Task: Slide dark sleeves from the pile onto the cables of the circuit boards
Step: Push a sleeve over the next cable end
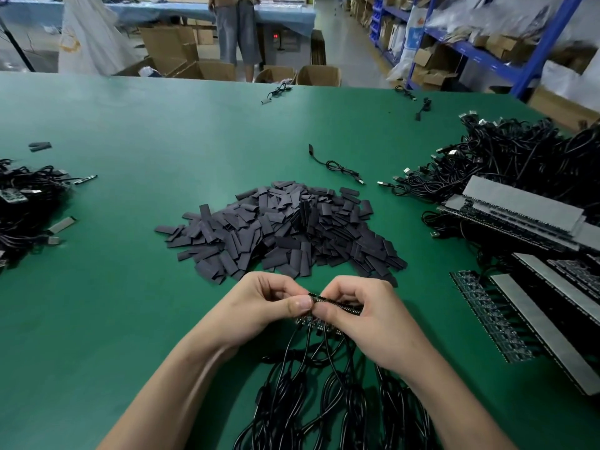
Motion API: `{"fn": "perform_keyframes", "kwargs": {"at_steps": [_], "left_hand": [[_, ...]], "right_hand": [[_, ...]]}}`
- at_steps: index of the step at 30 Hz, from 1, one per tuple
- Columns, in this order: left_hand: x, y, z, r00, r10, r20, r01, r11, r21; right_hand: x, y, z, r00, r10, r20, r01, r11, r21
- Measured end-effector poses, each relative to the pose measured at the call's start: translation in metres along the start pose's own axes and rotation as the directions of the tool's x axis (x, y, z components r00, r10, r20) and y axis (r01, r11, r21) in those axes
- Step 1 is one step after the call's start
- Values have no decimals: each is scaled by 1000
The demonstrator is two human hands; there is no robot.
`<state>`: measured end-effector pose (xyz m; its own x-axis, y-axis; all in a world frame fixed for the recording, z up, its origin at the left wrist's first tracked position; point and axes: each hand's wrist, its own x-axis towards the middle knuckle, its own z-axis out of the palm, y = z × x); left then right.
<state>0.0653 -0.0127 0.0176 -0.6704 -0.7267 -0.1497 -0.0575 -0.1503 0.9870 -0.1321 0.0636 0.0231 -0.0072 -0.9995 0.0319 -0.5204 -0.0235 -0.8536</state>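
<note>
A large pile of flat dark sleeves (285, 228) lies in the middle of the green table (130, 157). Just in front of it my left hand (269, 303) and my right hand (367, 316) meet, both pinching a strip of small circuit boards (337, 306) between thumb and fingers. Several black cables (311, 384) hang from the boards and lie coiled toward me on the table. My fingers hide most of the strip.
Rows of circuit board strips with grey backing (532, 287) and a heap of black cables with USB plugs (506, 157) fill the right side. Another cable heap (29, 206) lies at the left edge. A person (237, 30) stands beyond the table among cardboard boxes.
</note>
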Motion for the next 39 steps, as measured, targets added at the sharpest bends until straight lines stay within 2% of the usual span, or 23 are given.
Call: {"fn": "perform_keyframes", "kwargs": {"at_steps": [5,9,13,17,20,24,28,31,33,36,39], "left_hand": [[-1,1,1,1000,6,12,-5,1000,-25],[-3,-1,2,998,-28,55,36,988,-149],[-1,-3,1,1000,-15,-4,14,987,-157],[1,-6,0,986,107,-132,-122,986,-115],[3,-7,4,970,162,-182,-182,978,-98],[5,-11,16,935,259,-241,-266,964,4],[5,-10,18,893,334,-302,-314,942,115],[8,-10,9,819,404,-407,-276,900,338],[11,-11,1,725,472,-501,-179,832,525],[15,-6,-17,597,550,-584,-14,735,678],[22,-3,-34,570,551,-609,147,661,736]], "right_hand": [[1,1,0,1000,-18,19,18,999,34],[0,-2,0,996,-72,45,63,983,172],[2,3,-8,998,-53,21,52,997,58],[-2,14,-17,998,-8,-62,-2,987,-160],[-4,10,-9,993,-80,-89,55,965,-255],[-3,0,7,997,-73,-38,69,992,-101],[-5,-6,7,997,-64,-49,66,997,45],[-7,-12,1,999,-54,1,51,959,277],[-8,-18,-5,998,-51,31,30,879,476],[-11,-29,-19,997,-65,44,13,691,723],[-14,-43,-42,994,-93,-49,90,517,851]]}}
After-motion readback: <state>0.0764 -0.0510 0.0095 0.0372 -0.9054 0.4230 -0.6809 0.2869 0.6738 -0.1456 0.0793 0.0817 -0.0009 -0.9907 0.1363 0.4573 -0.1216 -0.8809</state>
